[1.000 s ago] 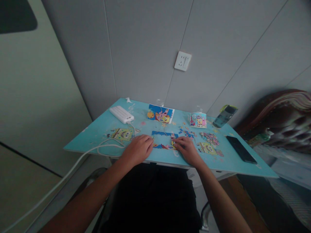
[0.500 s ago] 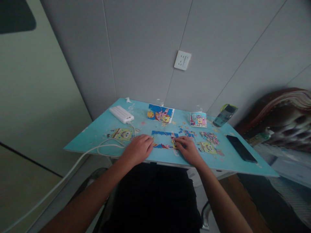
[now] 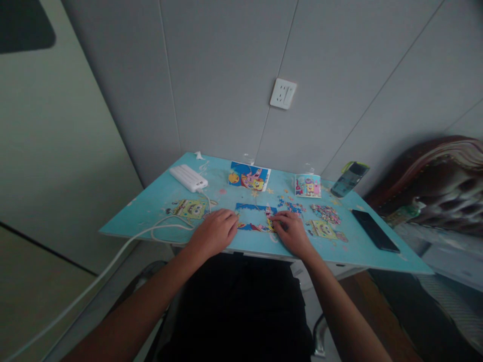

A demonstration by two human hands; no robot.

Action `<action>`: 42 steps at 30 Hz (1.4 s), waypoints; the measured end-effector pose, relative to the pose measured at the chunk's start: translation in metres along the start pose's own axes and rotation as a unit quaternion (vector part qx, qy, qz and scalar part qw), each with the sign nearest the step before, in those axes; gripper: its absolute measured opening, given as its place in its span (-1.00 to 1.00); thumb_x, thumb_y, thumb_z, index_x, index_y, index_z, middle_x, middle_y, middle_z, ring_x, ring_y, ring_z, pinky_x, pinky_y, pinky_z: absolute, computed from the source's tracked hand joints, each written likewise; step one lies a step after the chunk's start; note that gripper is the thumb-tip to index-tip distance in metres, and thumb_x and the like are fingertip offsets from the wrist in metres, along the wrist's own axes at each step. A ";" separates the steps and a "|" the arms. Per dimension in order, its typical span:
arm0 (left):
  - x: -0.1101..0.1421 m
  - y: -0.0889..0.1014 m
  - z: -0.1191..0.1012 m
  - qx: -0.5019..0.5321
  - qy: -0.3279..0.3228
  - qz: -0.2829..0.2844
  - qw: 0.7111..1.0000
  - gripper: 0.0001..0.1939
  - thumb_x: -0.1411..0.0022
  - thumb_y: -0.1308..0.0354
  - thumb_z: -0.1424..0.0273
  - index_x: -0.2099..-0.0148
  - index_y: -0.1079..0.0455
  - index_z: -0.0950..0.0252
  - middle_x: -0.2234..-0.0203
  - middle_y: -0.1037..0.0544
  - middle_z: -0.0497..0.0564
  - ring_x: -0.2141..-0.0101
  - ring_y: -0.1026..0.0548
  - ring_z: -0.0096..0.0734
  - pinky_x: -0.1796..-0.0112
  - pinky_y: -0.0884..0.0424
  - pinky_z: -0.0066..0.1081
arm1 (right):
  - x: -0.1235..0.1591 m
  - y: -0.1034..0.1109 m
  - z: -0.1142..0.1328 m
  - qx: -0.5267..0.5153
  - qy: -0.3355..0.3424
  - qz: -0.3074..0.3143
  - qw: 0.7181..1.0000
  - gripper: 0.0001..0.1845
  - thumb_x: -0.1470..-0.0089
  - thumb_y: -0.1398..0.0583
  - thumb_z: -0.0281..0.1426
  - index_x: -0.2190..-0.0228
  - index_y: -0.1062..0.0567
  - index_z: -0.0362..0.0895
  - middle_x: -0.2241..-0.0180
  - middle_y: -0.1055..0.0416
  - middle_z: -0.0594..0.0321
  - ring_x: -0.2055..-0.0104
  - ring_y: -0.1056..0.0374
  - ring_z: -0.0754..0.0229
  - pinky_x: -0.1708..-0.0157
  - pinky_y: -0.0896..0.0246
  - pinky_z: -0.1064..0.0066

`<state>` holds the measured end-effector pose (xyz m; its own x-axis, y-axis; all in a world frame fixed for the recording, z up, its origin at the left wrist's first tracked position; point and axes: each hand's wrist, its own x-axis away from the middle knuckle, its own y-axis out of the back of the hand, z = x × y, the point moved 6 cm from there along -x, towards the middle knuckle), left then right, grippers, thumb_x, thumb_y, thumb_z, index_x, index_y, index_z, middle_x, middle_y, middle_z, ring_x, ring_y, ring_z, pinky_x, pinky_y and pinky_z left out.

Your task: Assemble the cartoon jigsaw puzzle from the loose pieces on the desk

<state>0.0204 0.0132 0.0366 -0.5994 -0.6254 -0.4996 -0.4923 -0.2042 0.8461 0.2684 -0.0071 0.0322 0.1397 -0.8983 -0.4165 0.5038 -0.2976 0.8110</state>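
Note:
A jigsaw border [image 3: 251, 227], blue along the top with coloured figures at the bottom and right, lies on the light blue table around a bare middle. My left hand [image 3: 217, 230] rests palm down at its left side, fingers extended and lying together, tips on the border's edge. On the opposite side, my right hand [image 3: 291, 231] touches the right edge with its fingertips, fingers slightly bent and thumb a little apart. No piece shows in either hand; what is under the fingers is hidden. Loose blue puzzle pieces [image 3: 295, 207] lie beyond my right hand, with a multicoloured pile of pieces [image 3: 325, 214] farther right.
A picture card [image 3: 249, 177] and a smaller card [image 3: 308, 186] stand at the back. A white power bank [image 3: 188, 178] with a cable [image 3: 128, 242] is on the left. A dark phone [image 3: 375, 231] and a tilted bottle [image 3: 349, 179] are on the right.

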 end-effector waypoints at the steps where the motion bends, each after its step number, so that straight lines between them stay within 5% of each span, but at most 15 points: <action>1: 0.000 0.000 0.000 0.000 0.000 -0.001 1.000 -0.80 -0.43 -0.03 0.45 0.04 -0.47 0.26 0.16 -0.55 0.10 0.08 -0.50 -0.19 -0.01 -0.43 -0.15 | 0.000 0.000 0.000 0.001 -0.001 -0.001 1.000 -0.74 -0.23 -0.20 -0.37 0.12 -0.66 0.03 0.09 -0.52 0.12 0.00 -0.39 -0.02 -0.06 -0.22 0.10; 23: 0.000 -0.001 0.001 -0.002 0.001 0.000 1.000 -0.81 -0.41 -0.07 0.46 0.02 -0.48 0.27 0.15 -0.55 0.10 0.08 -0.50 -0.17 0.00 -0.43 -0.14 | -0.001 0.001 0.003 0.000 0.011 -0.015 1.000 -0.82 -0.23 -0.24 -0.35 0.16 -0.65 0.04 0.13 -0.54 0.17 0.04 -0.41 0.02 -0.05 -0.23 0.11; 38: 0.000 -0.002 0.001 -0.002 0.002 0.002 1.000 -0.80 -0.41 -0.06 0.45 0.02 -0.49 0.28 0.15 -0.55 0.11 0.07 -0.50 -0.17 -0.02 -0.43 -0.13 | 0.003 0.001 0.008 0.003 0.082 -0.020 0.996 -0.46 -0.14 -0.10 -0.65 -0.01 -0.61 0.02 0.06 -0.43 0.09 0.01 -0.34 0.01 -0.04 -0.23 0.09; 42: 0.000 -0.002 0.001 -0.002 0.001 -0.001 1.000 -0.80 -0.42 -0.06 0.45 0.03 -0.49 0.28 0.15 -0.55 0.12 0.06 -0.50 -0.16 -0.02 -0.42 -0.13 | 0.002 -0.002 0.006 0.012 0.077 -0.012 0.997 -0.49 -0.15 -0.11 -0.65 0.09 -0.67 0.07 0.08 -0.46 0.13 0.01 -0.34 0.00 -0.05 -0.21 0.05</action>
<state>0.0206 0.0141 0.0349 -0.5971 -0.6271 -0.5002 -0.4907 -0.2076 0.8462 0.2628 -0.0102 0.0319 0.2578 -0.8309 -0.4931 0.4880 -0.3285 0.8087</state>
